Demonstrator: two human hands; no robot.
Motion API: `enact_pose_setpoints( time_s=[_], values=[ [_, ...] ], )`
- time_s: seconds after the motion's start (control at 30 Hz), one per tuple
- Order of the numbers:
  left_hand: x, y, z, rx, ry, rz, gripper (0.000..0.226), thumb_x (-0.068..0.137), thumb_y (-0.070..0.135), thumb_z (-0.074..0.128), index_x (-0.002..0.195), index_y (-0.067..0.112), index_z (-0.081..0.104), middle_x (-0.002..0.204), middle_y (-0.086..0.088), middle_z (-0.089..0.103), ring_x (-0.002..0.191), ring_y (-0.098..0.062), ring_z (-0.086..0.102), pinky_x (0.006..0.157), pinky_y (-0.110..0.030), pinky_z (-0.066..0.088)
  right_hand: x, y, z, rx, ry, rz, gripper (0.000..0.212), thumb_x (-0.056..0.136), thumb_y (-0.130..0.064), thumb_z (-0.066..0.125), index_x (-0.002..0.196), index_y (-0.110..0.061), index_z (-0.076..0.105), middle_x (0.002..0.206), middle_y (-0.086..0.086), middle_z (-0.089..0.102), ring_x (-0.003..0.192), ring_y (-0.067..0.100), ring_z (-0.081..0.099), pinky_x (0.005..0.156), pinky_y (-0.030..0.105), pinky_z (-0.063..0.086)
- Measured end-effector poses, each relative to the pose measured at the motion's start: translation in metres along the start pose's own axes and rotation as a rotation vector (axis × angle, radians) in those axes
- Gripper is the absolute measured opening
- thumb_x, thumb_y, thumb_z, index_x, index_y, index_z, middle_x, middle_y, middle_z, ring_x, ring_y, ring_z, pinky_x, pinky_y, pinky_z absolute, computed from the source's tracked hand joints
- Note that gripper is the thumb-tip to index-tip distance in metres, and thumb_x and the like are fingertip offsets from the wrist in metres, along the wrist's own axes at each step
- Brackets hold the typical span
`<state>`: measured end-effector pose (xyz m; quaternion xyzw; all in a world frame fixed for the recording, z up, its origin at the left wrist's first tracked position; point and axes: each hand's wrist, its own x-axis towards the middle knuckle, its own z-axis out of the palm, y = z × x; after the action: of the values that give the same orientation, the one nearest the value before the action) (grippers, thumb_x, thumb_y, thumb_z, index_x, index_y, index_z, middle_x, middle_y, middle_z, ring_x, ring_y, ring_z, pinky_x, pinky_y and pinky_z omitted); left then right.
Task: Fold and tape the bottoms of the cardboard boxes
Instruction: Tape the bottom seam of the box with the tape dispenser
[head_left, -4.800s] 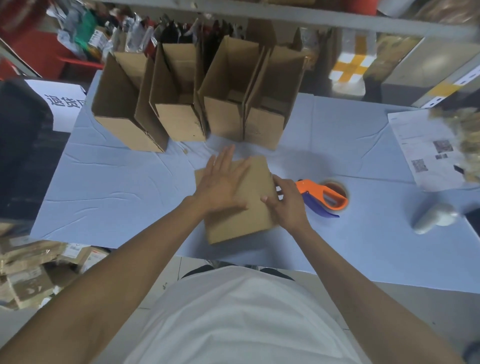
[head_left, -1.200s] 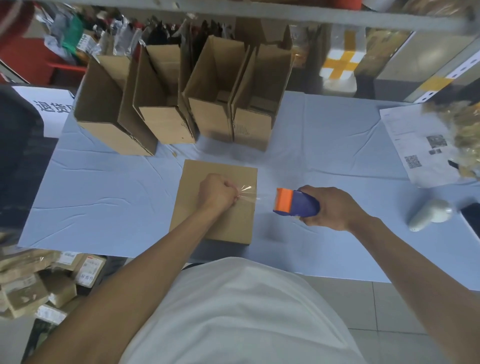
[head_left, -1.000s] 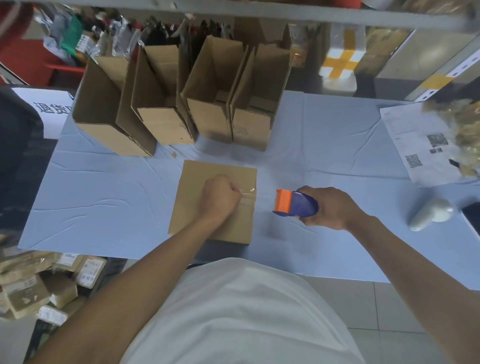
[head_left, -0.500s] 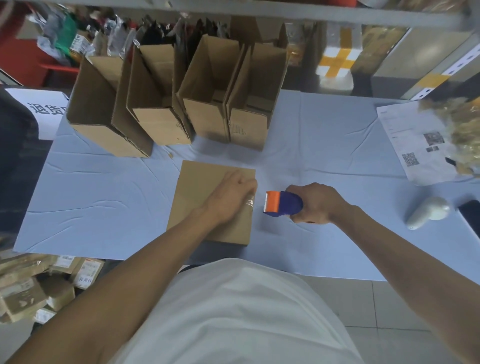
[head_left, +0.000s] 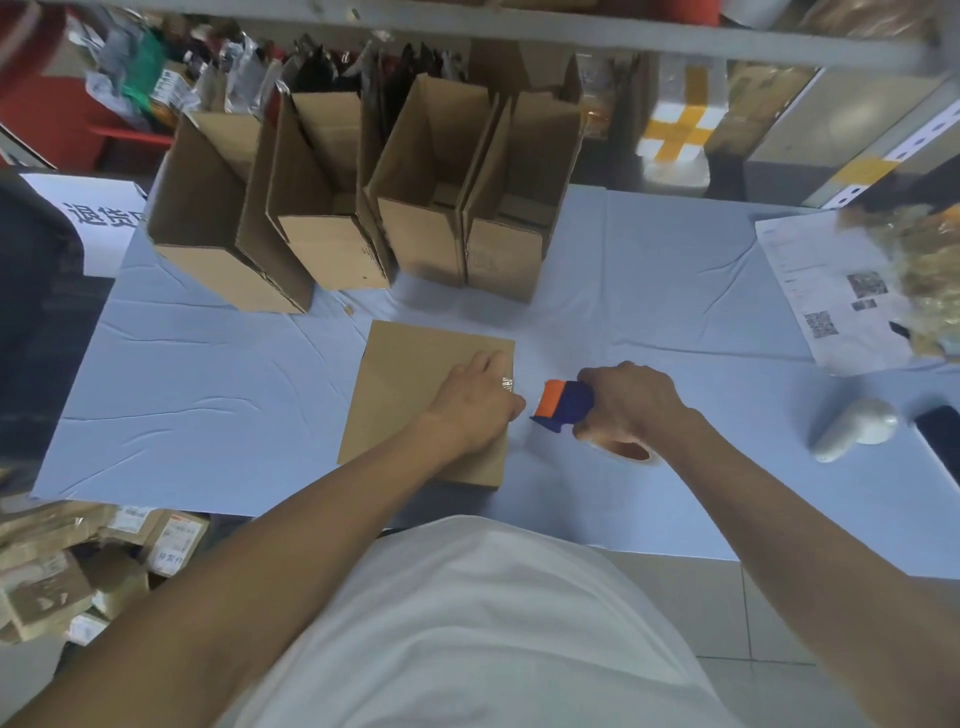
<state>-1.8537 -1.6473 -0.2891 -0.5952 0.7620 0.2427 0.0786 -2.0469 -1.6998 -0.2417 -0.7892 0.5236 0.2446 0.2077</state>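
A brown cardboard box (head_left: 410, 384) lies bottom-up on the blue-covered table (head_left: 208, 395) in front of me. My left hand (head_left: 475, 402) lies flat on the box's right edge, fingers pressing the clear tape end (head_left: 508, 384) over the side. My right hand (head_left: 626, 402) grips the orange and blue tape dispenser (head_left: 561, 405) just right of the box, its roll (head_left: 623, 449) low against the table.
Several open cardboard boxes (head_left: 363, 208) stand in a row at the back of the table. A printed sheet (head_left: 826, 291) lies at the far right, with a white handheld scanner (head_left: 852, 428) near it. Packed parcels (head_left: 62, 566) are piled on the floor at left.
My left hand went from pinching the tape to lying flat and sliding to the box's right edge. The dispenser moved closer to the box and dropped toward the table.
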Motion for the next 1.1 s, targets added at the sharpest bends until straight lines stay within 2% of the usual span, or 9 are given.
enact_pose_setpoints(
  time_s=[0.07,0.13,0.2,0.33,0.4,0.67,0.83,0.93,1.1],
  values=[
    [0.002,-0.001,-0.003,-0.211,0.0,-0.027,0.029,0.083,0.017,0.049,0.097,0.028,0.071,0.1,0.001,0.042,0.103,-0.022,0.043,0.076,-0.034,0.031,-0.013,0.014,0.003,0.109,0.074,-0.007,0.034,0.069,-0.038,0.068,0.096,-0.034,0.049,0.073,-0.012,0.055,0.062,0.01,0.05,0.054,0.024,0.035],
    [-0.002,-0.005,-0.007,-0.528,0.165,-0.069,0.037,0.08,0.005,0.046,0.089,0.025,0.075,0.095,0.002,0.064,0.091,-0.013,0.055,0.078,-0.031,0.043,-0.024,0.027,0.012,0.237,0.167,-0.041,0.043,0.067,-0.038,0.071,0.105,-0.039,0.051,0.078,-0.013,0.062,0.071,0.015,0.06,0.058,0.027,0.044],
    [-0.009,-0.004,-0.012,-0.814,0.331,-0.231,0.029,0.082,0.003,0.048,0.079,0.019,0.072,0.084,0.004,0.071,0.078,-0.01,0.061,0.073,-0.025,0.049,-0.033,0.035,0.022,0.369,0.243,-0.097,0.049,0.066,-0.038,0.076,0.109,-0.043,0.052,0.082,-0.015,0.065,0.076,0.017,0.062,0.066,0.032,0.051],
    [-0.019,0.005,-0.016,-1.367,0.065,-0.388,0.008,0.09,0.012,0.062,0.082,0.011,0.064,0.078,-0.007,0.066,0.074,-0.021,0.062,0.074,-0.033,0.051,-0.043,0.029,0.033,0.5,0.291,-0.205,0.052,0.066,-0.036,0.082,0.108,-0.043,0.053,0.083,-0.016,0.065,0.074,0.013,0.062,0.07,0.033,0.053],
    [-0.025,0.007,-0.017,-1.495,-0.041,-0.385,0.011,0.095,0.018,0.062,0.093,0.007,0.065,0.082,-0.008,0.068,0.075,-0.018,0.065,0.071,-0.026,0.053,-0.044,0.023,0.034,0.509,0.303,-0.231,0.053,0.065,-0.037,0.082,0.109,-0.042,0.053,0.083,-0.017,0.065,0.074,0.011,0.062,0.07,0.032,0.054],
    [-0.036,0.01,-0.014,-1.598,0.03,-0.469,0.017,0.094,0.001,0.057,0.081,0.01,0.063,0.068,-0.001,0.064,0.057,-0.007,0.062,0.057,-0.018,0.052,-0.042,0.007,0.033,0.498,0.294,-0.306,0.055,0.066,-0.036,0.082,0.111,-0.042,0.053,0.086,-0.018,0.065,0.076,0.011,0.062,0.071,0.033,0.054],
    [-0.037,0.005,-0.01,-1.273,0.194,-0.53,0.021,0.089,0.003,0.065,0.069,0.011,0.066,0.063,-0.006,0.062,0.059,-0.018,0.057,0.067,-0.032,0.049,-0.041,0.003,0.03,0.476,0.231,-0.363,0.056,0.069,-0.037,0.08,0.116,-0.041,0.052,0.09,-0.018,0.065,0.079,0.011,0.063,0.07,0.03,0.053],
    [-0.044,-0.017,-0.006,-1.129,0.307,-0.628,0.024,0.075,0.018,0.073,0.053,0.015,0.064,0.058,-0.001,0.059,0.061,-0.019,0.055,0.065,-0.032,0.048,-0.046,0.023,0.032,0.394,0.184,-0.33,0.057,0.069,-0.041,0.08,0.117,-0.044,0.05,0.09,-0.022,0.064,0.079,0.009,0.062,0.071,0.027,0.052],
    [-0.054,-0.027,0.003,-1.026,0.268,-0.656,0.023,0.078,0.017,0.078,0.065,0.001,0.07,0.062,-0.01,0.067,0.052,-0.015,0.06,0.062,-0.029,0.053,-0.052,0.057,0.046,0.28,0.123,-0.215,0.054,0.067,-0.04,0.078,0.116,-0.044,0.054,0.086,-0.022,0.065,0.077,0.011,0.062,0.069,0.028,0.051]
  ],
)
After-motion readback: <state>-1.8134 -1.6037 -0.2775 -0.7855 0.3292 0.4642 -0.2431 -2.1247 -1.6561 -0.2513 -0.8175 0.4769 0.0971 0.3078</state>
